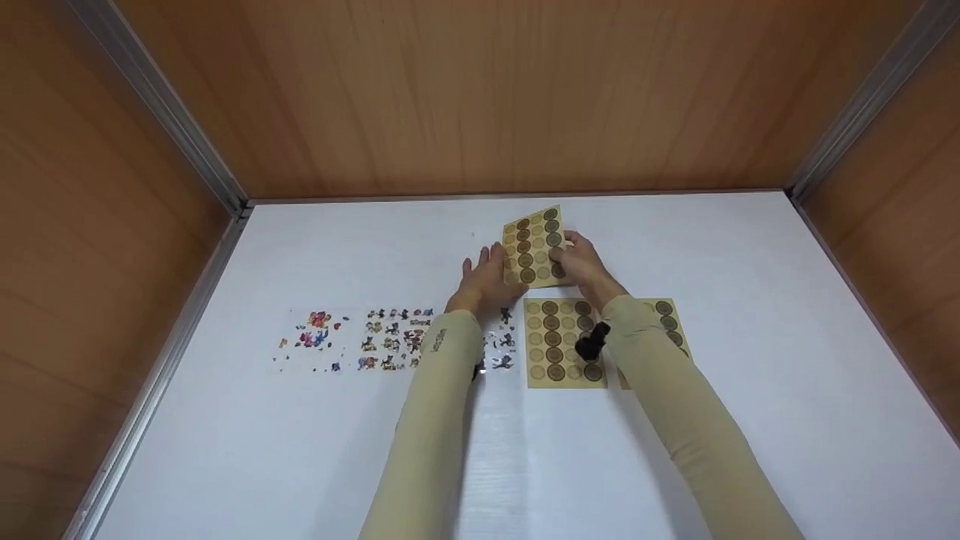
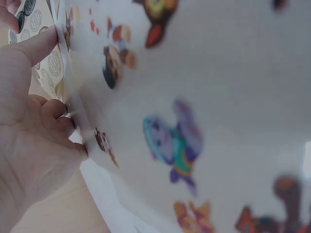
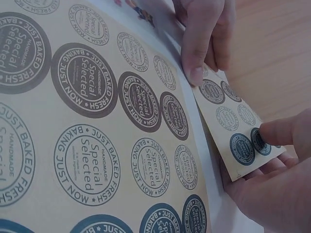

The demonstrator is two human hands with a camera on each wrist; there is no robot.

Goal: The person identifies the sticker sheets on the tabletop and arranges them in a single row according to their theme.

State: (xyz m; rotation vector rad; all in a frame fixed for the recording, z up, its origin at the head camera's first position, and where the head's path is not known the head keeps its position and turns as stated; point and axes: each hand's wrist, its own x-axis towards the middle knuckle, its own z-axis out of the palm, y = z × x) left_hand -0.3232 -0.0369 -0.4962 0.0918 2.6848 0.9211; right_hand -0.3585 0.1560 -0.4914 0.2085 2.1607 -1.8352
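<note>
Near the back of the table, a tan sticker sheet [image 1: 531, 251] with round labels is tilted up off the white surface. My right hand [image 1: 587, 266] pinches its right side, thumb on the printed face and fingers behind. At its left edge is my left hand [image 1: 484, 289], whose thumb [image 3: 196, 75] presses the near edge while the other fingers [image 3: 222, 46] lie on the far side. In the right wrist view, the raised sheet [image 3: 228, 121] shows brown, pale and dark blue "Just Baked Fresh" labels. A flat sheet of the same stickers [image 1: 541, 360] lies below it.
A second flat tan sheet [image 1: 664, 307] lies partly under my right forearm. To the left are clear sheets of colourful cartoon stickers [image 1: 315, 337], [image 1: 390, 341]; another clear sheet [image 1: 504, 341] is partly hidden by my left sleeve. Wooden panels [image 1: 480, 97] wall the table [image 1: 262, 450].
</note>
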